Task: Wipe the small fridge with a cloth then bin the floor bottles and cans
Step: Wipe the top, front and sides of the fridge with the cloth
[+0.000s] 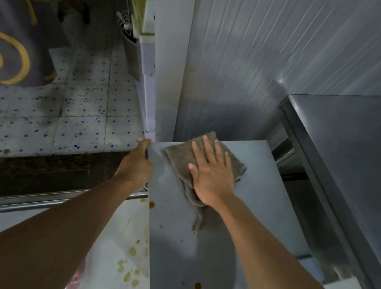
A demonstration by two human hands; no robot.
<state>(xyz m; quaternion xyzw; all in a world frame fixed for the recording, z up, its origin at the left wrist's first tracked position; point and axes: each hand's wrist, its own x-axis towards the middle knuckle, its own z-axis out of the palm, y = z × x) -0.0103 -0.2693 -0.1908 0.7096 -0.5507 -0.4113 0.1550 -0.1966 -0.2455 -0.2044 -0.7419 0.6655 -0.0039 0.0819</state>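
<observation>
Wiping the fridge top, not finished
Flat right hand (212, 176) presses cloth (183, 160); left hand (137, 162) grips fridge (236, 218) edge; stains remain

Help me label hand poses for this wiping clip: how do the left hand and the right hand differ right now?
The right hand lies flat, fingers straight and spread, pressing the grey-brown cloth; the left hand curls over the far left corner edge of the fridge top. The right hand sits on the top surface; the left hand is at its side, touching no cloth. Both are bare and reach forward from extended arms.
</observation>
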